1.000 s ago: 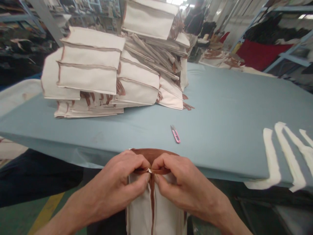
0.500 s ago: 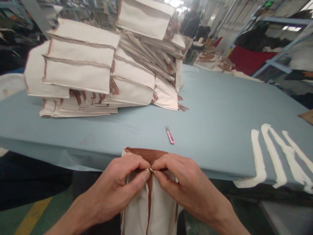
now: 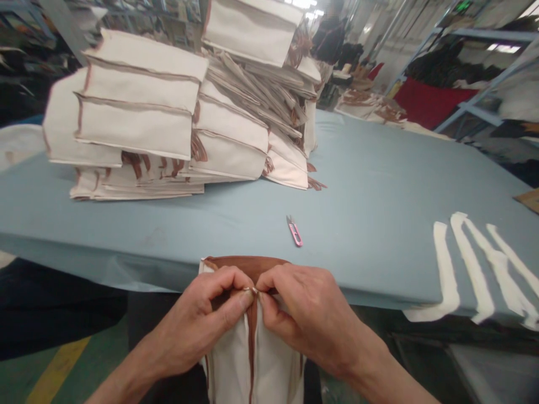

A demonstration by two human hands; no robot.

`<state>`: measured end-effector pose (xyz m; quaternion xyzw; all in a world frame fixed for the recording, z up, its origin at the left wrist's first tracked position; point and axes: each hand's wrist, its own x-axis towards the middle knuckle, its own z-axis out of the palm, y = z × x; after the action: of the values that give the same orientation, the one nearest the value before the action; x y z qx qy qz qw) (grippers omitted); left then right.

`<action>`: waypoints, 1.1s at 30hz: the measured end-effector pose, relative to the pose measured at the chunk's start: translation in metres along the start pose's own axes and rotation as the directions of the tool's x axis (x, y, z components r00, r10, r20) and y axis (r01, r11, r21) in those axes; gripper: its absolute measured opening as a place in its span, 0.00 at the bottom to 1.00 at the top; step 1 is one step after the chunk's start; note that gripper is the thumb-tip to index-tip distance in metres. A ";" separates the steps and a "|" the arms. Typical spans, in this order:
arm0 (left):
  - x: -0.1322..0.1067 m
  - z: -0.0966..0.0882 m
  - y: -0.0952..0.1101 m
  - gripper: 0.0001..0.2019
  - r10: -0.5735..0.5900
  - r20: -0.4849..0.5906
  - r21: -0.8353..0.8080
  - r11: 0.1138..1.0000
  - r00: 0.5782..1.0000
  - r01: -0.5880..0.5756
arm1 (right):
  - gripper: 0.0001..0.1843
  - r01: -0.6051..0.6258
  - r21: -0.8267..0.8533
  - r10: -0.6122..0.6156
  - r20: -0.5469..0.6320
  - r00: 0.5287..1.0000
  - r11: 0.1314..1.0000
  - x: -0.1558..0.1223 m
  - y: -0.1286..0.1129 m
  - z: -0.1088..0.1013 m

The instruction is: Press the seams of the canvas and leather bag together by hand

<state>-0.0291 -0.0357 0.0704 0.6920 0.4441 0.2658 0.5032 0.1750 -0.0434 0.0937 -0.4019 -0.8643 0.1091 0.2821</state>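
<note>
A cream fabric bag (image 3: pixel 229 359) with brown trim hangs upright at the table's front edge, its brown-lined mouth upward. My left hand (image 3: pixel 210 322) pinches the bag's near rim between thumb and forefinger, beside the brown centre strip. Close against it, my right hand (image 3: pixel 305 314) pinches the same rim from the other side. The fingertips of both hands nearly meet where the strip joins the rim. Whatever small part lies between them is mostly covered by the fingers. Beyond the bag, pink thread snips (image 3: pixel 295 231) lie on the table, touched by neither hand.
Stacks of cream bags (image 3: pixel 138 123) with brown trim fill the table's back left. White fabric strips (image 3: pixel 474 269) lie at the right, some over the front edge. The blue-grey tabletop (image 3: pixel 379 196) stretches between. A person (image 3: pixel 328 39) and a rack (image 3: pixel 480 112) are farther back.
Both hands and the pinched rim have shifted slightly left. The bag's far left corner has moved left too, so its mouth looks a bit wider. Both pinches hold.
</note>
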 end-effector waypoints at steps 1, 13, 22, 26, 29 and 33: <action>-0.001 0.000 0.001 0.14 0.008 -0.004 0.019 1.000 1.000 -0.008 | 0.12 0.012 -0.015 -0.012 -0.009 1.000 1.000 0.001 0.000 0.000; -0.013 -0.012 0.000 0.12 0.083 0.022 0.041 0.996 0.996 -0.084 | 0.06 -0.356 0.424 0.243 0.297 0.923 0.833 0.024 -0.003 0.001; -0.016 -0.019 0.003 0.08 -0.079 0.124 -0.011 0.997 0.989 0.081 | 0.06 -0.409 0.402 0.200 0.469 0.860 0.819 0.035 -0.001 0.001; -0.012 -0.020 0.007 0.09 -0.037 0.072 0.183 0.983 0.997 0.023 | 0.08 -0.340 0.346 0.158 0.459 0.874 0.874 0.037 -0.001 -0.001; -0.008 -0.023 0.012 0.09 -0.019 0.026 0.283 0.959 0.999 0.011 | 0.08 -0.361 0.316 0.198 0.447 0.872 0.878 0.038 0.000 -0.001; 0.000 -0.029 0.022 0.08 0.028 0.056 0.373 0.927 0.998 -0.047 | 0.07 -0.324 0.256 0.213 0.381 0.900 0.911 0.038 0.003 0.000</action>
<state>-0.0453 -0.0244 0.1018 0.7899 0.4608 0.1684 0.3678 0.1573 -0.0123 0.1073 -0.4433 -0.8071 0.3517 0.1684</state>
